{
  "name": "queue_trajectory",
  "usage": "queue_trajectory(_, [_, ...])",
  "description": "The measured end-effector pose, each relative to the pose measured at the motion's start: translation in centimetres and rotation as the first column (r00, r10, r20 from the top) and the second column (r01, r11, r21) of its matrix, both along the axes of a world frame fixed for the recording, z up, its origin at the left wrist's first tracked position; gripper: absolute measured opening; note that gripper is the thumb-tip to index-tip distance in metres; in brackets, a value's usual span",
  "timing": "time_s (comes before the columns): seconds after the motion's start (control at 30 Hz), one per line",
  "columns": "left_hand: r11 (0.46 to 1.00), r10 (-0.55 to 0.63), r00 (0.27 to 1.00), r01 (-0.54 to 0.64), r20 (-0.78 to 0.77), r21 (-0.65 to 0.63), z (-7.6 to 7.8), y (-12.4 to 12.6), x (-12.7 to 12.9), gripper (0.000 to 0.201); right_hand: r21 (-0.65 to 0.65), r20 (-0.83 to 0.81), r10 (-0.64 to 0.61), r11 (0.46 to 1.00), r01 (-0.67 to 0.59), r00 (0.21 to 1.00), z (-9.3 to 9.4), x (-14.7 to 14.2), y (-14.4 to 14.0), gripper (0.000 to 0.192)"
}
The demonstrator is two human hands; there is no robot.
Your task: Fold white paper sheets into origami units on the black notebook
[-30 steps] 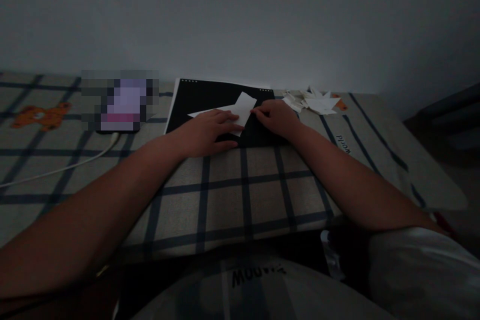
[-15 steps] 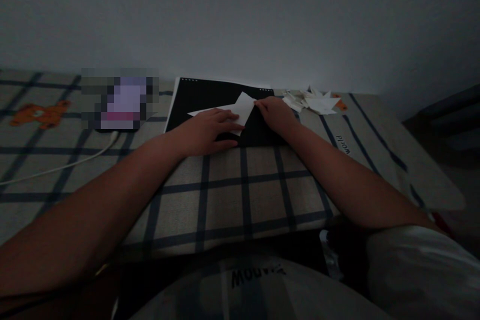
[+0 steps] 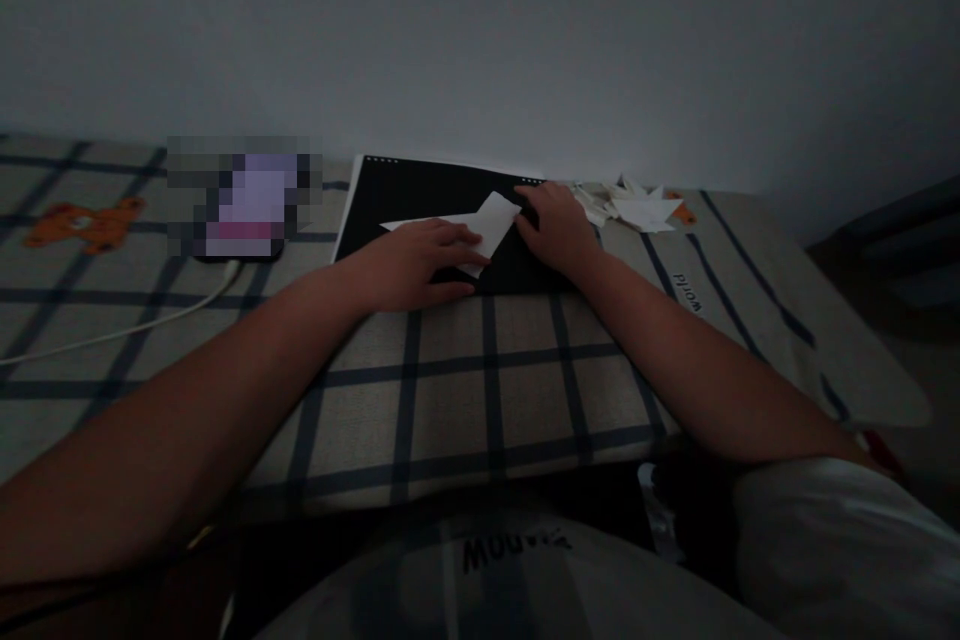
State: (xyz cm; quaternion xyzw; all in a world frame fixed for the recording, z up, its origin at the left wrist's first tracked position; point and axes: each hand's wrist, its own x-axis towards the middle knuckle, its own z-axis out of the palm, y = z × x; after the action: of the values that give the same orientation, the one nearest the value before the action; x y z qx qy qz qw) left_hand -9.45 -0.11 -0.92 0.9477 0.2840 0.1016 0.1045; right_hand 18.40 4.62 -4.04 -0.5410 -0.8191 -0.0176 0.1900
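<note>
A white folded paper [image 3: 491, 218] lies on a black board [image 3: 405, 205] set on a checked cloth by the wall. My left hand [image 3: 420, 265] lies flat on the paper's left part and presses it down. My right hand [image 3: 551, 225] rests at the paper's right edge, its fingertips touching the upper right corner. Part of the paper is hidden under my left hand.
A pile of folded white paper pieces [image 3: 634, 205] lies right of the board. A phone [image 3: 240, 210] with a white cable [image 3: 112, 335] lies on the left, beyond it an orange bear print [image 3: 82, 223]. The cloth's right edge [image 3: 862, 350] drops off.
My right hand has slid up along the paper's right edge toward the far corner. My left hand has stayed in place on the paper.
</note>
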Motion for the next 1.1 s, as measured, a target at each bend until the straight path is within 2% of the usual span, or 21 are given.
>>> queue_trajectory(0.13, [0.999, -0.051, 0.996, 0.051, 0.072, 0.008, 0.1, 0.0, -0.2, 0.036, -0.035, 0.038, 0.091, 0.995, -0.089, 0.995, 0.6, -0.1, -0.6, 0.061])
queue_trajectory(0.27, [0.999, -0.032, 0.995, 0.028, 0.096, 0.039, -0.1, 0.0, 0.0, 0.034, -0.032, 0.060, 0.163, 0.986, -0.161, 0.985, 0.7, -0.1, -0.7, 0.061])
queue_trajectory(0.43, [0.994, 0.093, 0.996, -0.093, -0.004, 0.064, -0.3, -0.3, 0.3, 0.045, -0.001, 0.039, 0.215, 0.977, -0.215, 0.976, 0.2, 0.4, -0.2, 0.059])
queue_trajectory(0.63, [0.960, 0.279, 0.950, -0.271, -0.141, 0.076, 0.3, -0.7, 0.7, 0.070, 0.013, -0.001, 0.306, 0.952, -0.306, 0.952, -0.9, 0.6, 0.5, 0.062])
queue_trajectory(0.87, [0.959, 0.282, 0.947, -0.280, -0.151, 0.038, 0.6, -0.6, 0.7, 0.071, 0.047, 0.014, 0.302, 0.952, -0.302, 0.953, -1.1, 0.6, 0.5, 0.059])
queue_trajectory(0.97, [0.959, 0.282, 0.950, -0.283, -0.135, 0.015, 0.8, -0.5, 0.6, 0.066, 0.083, 0.027, 0.285, 0.955, -0.286, 0.958, -1.0, 0.5, 0.2, 0.058])
queue_trajectory(1.1, [0.941, 0.338, 0.934, -0.340, -0.116, 0.005, 1.4, -0.3, 0.4, 0.059, 0.146, 0.036, 0.274, 0.950, -0.276, 0.961, -0.5, 0.4, 0.1, 0.050])
